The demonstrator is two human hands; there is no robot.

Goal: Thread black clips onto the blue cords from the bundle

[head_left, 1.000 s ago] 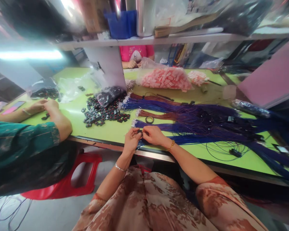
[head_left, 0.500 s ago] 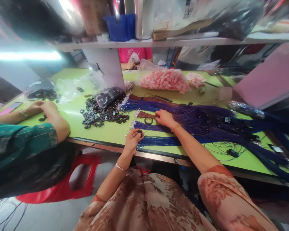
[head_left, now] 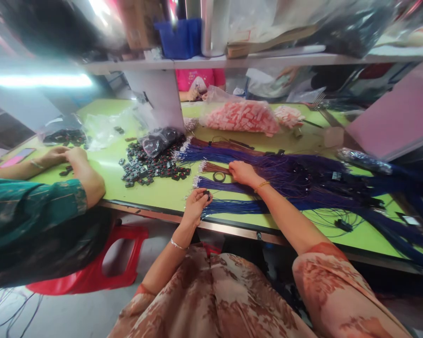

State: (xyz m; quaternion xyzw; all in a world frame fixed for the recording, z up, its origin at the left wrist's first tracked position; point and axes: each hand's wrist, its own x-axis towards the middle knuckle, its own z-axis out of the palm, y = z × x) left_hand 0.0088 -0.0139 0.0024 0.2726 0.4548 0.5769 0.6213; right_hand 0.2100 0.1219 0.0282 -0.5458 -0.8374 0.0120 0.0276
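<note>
Between the thumb and fingers of my left hand (head_left: 194, 205), near the table's front edge, is a small black connector housing (head_left: 207, 194). A thin wire seems to run from it to the right. My right hand (head_left: 244, 173) is closed at the brown wires (head_left: 215, 167), fingertips pinched on them; how many it grips is hidden. A black ring (head_left: 219, 176), perhaps a roll of tape, lies just left of that hand. Purple-blue wires (head_left: 218, 185) with pale terminal ends lie between my hands, and blue wires (head_left: 236, 206) run along the front edge.
Loose black housings (head_left: 144, 169) are heaped on the green table at left, with a dark bag (head_left: 158, 141) on them. Behind the wires lies a bag of pink pieces (head_left: 241, 117). A co-worker's arms (head_left: 52, 159) rest at far left. A shelf (head_left: 211, 63) spans above.
The whole view has shifted slightly to the right. Both hands keep nearly the same places and grips, the left still with the black connector housing.
</note>
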